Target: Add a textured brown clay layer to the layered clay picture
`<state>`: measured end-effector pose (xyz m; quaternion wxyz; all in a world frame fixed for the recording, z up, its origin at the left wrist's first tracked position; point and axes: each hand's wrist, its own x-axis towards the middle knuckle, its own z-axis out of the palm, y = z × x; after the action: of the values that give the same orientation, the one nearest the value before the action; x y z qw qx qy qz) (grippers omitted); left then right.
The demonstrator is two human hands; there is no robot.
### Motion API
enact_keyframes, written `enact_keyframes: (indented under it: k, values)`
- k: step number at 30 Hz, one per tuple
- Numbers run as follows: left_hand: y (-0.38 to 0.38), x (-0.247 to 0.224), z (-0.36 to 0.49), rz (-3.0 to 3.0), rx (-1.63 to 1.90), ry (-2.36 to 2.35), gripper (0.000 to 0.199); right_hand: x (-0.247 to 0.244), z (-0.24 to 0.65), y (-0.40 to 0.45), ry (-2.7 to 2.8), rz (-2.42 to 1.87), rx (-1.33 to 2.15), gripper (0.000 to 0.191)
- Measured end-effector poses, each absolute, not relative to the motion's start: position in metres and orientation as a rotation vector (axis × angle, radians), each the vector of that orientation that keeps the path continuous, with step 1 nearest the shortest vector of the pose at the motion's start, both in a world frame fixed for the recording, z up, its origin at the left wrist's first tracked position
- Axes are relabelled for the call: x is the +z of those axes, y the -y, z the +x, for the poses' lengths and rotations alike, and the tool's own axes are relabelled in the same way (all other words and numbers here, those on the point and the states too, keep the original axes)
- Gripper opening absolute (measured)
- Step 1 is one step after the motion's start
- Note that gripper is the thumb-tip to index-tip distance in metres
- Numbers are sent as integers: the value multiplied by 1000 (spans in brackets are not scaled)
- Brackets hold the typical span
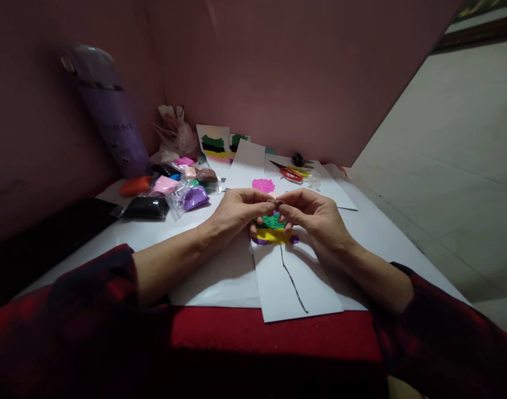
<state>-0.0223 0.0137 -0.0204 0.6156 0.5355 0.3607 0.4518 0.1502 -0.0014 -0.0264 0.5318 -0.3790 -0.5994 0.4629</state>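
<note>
My left hand [242,213] and my right hand [314,216] meet above the middle of the table, their thumbs and forefingers pinched on a small dark brown piece [277,203]. Below them lies a white sheet [295,282] with a thin dark line running down it. Green clay [272,221] and yellow clay [272,236] form bands on this sheet, with purple bits at the lower edge. Just beyond my fingers is a bumpy pink clay patch [263,185]. My fingers hide part of the picture.
Bagged clay, including a purple packet [195,198] and a black packet [146,208], lies at the left beside a tall purple bottle [114,122]. Red-handled scissors [290,175] rest at the back right. Painted cards [214,145] lean near the rear wall.
</note>
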Motion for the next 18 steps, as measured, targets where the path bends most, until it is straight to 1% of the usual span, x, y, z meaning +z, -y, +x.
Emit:
enact_keyframes:
  k: [2,6,15,18]
  values:
    - [-14,-21,-22,1246,1034,-842,10,-27,150,2,1453,-924,1094,28]
    - [-14,-22,-21,1302,1041,-867,10,-29,151,1,1498,-992,1013,29]
    - [-11,-17,-17,1352,1013,-906,4,-29,150,1,1515,-1008,956,18]
    - [-10,-14,-16,1321,1033,-977,9,-27,149,2,1482,-1043,906,13]
